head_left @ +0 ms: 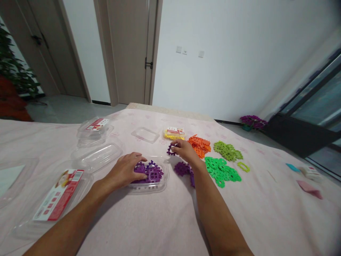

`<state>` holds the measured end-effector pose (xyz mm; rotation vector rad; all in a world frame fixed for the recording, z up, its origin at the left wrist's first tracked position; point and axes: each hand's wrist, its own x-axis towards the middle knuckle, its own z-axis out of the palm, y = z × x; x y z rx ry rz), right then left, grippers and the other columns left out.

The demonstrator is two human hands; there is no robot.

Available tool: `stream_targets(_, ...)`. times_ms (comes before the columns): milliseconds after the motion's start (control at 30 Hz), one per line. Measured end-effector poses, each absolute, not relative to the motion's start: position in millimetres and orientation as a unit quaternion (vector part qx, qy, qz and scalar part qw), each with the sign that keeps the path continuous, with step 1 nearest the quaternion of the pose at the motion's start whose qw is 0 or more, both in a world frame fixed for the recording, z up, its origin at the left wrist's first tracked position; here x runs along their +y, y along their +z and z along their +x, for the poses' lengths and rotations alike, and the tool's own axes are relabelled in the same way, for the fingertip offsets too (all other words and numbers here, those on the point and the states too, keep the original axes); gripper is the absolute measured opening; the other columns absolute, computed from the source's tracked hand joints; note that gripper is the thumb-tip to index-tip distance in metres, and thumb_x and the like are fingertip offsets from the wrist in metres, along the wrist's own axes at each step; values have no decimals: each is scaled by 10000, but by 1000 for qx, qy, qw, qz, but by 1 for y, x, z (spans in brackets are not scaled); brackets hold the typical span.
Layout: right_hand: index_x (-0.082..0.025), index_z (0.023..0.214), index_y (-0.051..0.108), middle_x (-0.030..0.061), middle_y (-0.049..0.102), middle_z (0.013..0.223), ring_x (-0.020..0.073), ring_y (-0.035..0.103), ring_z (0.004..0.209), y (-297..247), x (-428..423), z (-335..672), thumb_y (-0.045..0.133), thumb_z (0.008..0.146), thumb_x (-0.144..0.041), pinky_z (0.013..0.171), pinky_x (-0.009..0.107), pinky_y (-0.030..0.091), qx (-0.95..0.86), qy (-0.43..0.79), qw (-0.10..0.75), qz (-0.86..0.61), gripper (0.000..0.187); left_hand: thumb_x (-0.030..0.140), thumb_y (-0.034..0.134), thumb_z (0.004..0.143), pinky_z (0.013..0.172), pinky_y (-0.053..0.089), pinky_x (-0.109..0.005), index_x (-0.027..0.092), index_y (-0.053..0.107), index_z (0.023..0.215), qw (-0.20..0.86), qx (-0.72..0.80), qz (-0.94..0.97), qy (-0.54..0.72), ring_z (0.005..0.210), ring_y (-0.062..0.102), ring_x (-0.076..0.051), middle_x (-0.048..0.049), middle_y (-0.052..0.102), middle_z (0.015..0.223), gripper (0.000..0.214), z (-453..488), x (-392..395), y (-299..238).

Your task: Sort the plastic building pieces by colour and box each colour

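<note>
Purple notched plastic pieces (153, 175) lay in a clear tub (157, 189) at the frame's lower centre; the left hand (127, 169) rested on them, fingers spread. The right hand (187, 153) pinched a hollow purple piece (168, 150). Filling seemed under way, the next move calling for careful lowering. Rounder green pieces (222, 171) lay centre-right.

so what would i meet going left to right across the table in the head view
Labelled clear container → clear tray with purple pieces in it → orange pieces → lime-green pieces → pink item. Overlapping things are left out.
</note>
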<state>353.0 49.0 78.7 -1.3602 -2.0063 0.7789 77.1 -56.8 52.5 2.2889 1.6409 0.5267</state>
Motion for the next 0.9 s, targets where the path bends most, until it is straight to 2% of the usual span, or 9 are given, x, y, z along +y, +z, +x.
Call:
stream_targets(100,-153,1009,654,-19,636,703,104,532,575,92,36,341,645,752,-224,543,211,384,-726,426,300,-449,267,495,730,716,1045,379,-413,280,658,1202,132,569,791,182,1223,544,-290,-83,579,1355,537,77,-57,53)
stream_targets(233,-156,1039,674,-20,639,720,87,530,568,103,17,321,683,761,-239,531,200,381,-738,502,208,-399,291,499,727,713,1044,383,-425,282,662,1206,134,561,793,194,1217,551,-302,-91,589,1343,543,76,-56,51)
stream_targets(300,-163,1058,687,-5,669,787,92,562,605,104,14,318,701,760,-226,569,210,411,-761,463,183,-416,305,509,737,699,1043,384,-438,286,662,1209,138,557,795,197,1224,547,-316,-98,587,1346,562,75,-56,49)
stream_targets(433,-163,1019,711,33,711,928,128,628,758,104,20,331,712,774,-213,689,236,451,-791,308,202,-488,250,502,767,669,1072,353,-483,295,670,1183,116,561,795,202,1303,478,-346,-114,543,1401,563,76,-57,49)
stream_targets(567,-185,1092,701,40,724,970,155,651,819,108,27,360,735,759,-225,689,240,443,-791,241,122,-549,337,479,781,672,1091,326,-515,297,706,1091,77,541,804,236,1350,411,-361,-101,484,1461,462,79,-59,58)
stream_targets(633,-200,1117,701,49,725,1030,177,658,878,109,30,371,776,702,-226,707,246,442,-783,192,53,-590,423,442,749,730,1084,334,-497,290,729,1016,64,512,814,265,1309,452,-335,-87,538,1404,325,81,-60,65)
stream_targets(733,-239,1140,703,47,718,1116,211,662,963,105,32,381,824,611,-249,733,257,445,-770,149,-44,-619,543,390,694,807,1018,392,-441,289,750,940,80,460,841,272,1144,568,-269,-56,673,1186,176,88,-63,74)
stream_targets(800,-267,1136,705,33,721,1126,229,667,979,99,33,382,834,576,-277,718,265,445,-765,152,-84,-620,575,374,654,850,968,420,-408,294,758,955,110,426,864,247,1044,614,-234,-38,722,1066,168,92,-65,76)
stream_targets(900,-279,1089,722,29,737,1084,257,676,961,91,34,379,845,537,-306,663,274,434,-767,156,-113,-613,566,359,614,883,970,424,-401,309,769,1009,149,394,881,215,1027,639,-222,-31,749,1053,205,97,-66,74)
